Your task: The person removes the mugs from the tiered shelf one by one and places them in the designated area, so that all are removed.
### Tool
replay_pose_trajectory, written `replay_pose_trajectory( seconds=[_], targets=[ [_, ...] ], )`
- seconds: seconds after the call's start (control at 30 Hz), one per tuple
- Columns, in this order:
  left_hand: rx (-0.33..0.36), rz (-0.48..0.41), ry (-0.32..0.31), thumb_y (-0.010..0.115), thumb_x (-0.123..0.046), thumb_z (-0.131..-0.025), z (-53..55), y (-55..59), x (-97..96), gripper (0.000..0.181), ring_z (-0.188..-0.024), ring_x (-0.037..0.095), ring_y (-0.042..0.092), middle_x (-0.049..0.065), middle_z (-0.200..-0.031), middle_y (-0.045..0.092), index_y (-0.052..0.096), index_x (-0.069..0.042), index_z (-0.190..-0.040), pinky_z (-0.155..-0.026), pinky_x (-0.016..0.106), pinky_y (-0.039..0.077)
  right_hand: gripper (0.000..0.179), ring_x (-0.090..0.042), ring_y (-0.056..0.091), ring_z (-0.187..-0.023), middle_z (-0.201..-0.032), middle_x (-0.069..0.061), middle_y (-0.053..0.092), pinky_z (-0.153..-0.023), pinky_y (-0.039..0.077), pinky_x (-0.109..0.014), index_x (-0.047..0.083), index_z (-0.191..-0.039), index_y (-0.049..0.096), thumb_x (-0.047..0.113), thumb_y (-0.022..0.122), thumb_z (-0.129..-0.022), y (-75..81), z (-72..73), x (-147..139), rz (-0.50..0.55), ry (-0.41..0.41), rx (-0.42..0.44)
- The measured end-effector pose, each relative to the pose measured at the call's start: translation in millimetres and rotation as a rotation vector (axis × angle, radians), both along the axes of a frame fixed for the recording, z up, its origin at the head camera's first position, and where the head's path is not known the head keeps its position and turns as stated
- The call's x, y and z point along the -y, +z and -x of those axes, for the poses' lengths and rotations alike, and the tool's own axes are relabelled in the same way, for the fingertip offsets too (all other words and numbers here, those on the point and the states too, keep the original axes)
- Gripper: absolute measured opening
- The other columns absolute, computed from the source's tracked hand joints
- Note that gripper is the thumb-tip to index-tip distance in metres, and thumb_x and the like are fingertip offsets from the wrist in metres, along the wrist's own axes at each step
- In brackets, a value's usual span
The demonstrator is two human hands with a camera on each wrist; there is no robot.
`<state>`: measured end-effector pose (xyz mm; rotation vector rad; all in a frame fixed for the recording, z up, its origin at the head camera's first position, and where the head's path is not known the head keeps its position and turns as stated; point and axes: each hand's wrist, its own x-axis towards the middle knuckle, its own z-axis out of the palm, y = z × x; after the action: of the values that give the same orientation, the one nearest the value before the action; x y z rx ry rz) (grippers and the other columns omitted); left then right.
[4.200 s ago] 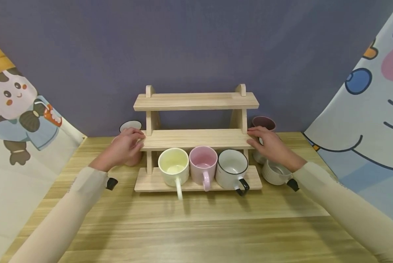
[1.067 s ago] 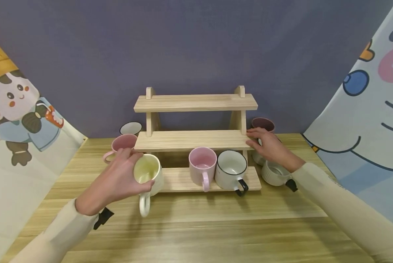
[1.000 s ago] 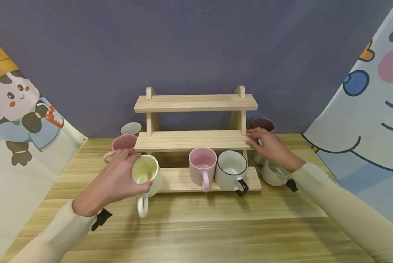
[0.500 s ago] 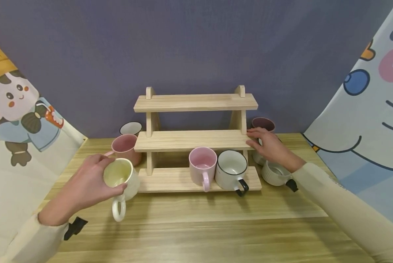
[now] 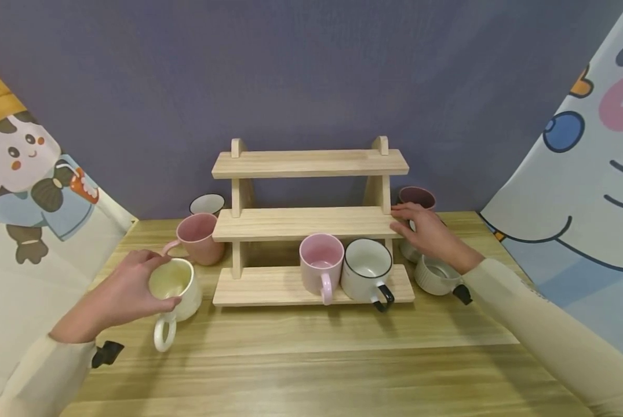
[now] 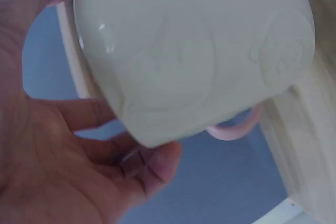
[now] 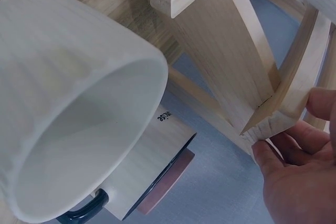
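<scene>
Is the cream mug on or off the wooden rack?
Off. The left hand grips the cream mug beside the rack, clear of its bottom shelf in the head view. Whether it touches the table, I cannot tell.

Mug [image 5: 188, 301], 8 o'clock: glossy, embossed, looks ceramic to me | shelf [image 5: 311, 223]: smooth matt wood | cup [image 5: 432, 279], 4 o'clock: ribbed outside | table [image 5: 311, 370], 6 o'clock: wood-grained | curtain [image 5: 311, 69], 12 o'clock: matt cloth
</scene>
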<state>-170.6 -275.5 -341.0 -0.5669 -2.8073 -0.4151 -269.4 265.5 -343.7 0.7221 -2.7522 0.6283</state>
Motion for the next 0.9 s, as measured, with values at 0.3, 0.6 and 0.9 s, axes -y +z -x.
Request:
replay_pose_trajectory(
  seconds=[0.3, 0.6, 0.9],
  targets=[
    [0.071, 0.026, -0.063, 0.085, -0.036, -0.061, 16.2, -17.4, 10.1, 0.076, -0.104, 0.043, 0.045, 0.028, -0.113, 0.052, 0.059, 0.009, -0.116, -0.081, 0.056, 0.041, 0.04, -0.037, 0.05, -0.113, -0.13, -0.022, 0.05, -0.092, 0.041, -0.052, -0.006, -0.126, 0.055, 0.019, 0.057, -0.096, -0.5, -0.6, 0, 0.007, 0.0, 0.008],
    [0.042, -0.003, -0.119, 0.086, -0.026, -0.059, 29.0, -29.3, 9.8, 0.067, -0.104, 0.041, 0.046, 0.023, -0.112, 0.057, 0.062, 0.008, -0.112, -0.085, 0.052, 0.04, 0.041, -0.037, 0.049, -0.116, -0.131, -0.021, 0.049, -0.093, 0.039, -0.052, -0.005, -0.128, 0.055, 0.021, 0.056, -0.096, 0.8, -0.5, 1, 0.004, 0.004, 0.022],
    [0.066, -0.001, -0.048, 0.083, -0.044, -0.066, 26.1, -26.9, 6.5, 0.081, -0.103, 0.046, 0.042, 0.031, -0.118, 0.047, 0.054, 0.01, -0.118, -0.083, 0.058, 0.038, 0.04, -0.037, 0.048, -0.116, -0.131, -0.02, 0.049, -0.093, 0.04, -0.052, -0.005, -0.127, 0.055, 0.019, 0.058, -0.095, -0.6, 1.3, 1, 0.011, 0.0, 0.002]
  ],
)
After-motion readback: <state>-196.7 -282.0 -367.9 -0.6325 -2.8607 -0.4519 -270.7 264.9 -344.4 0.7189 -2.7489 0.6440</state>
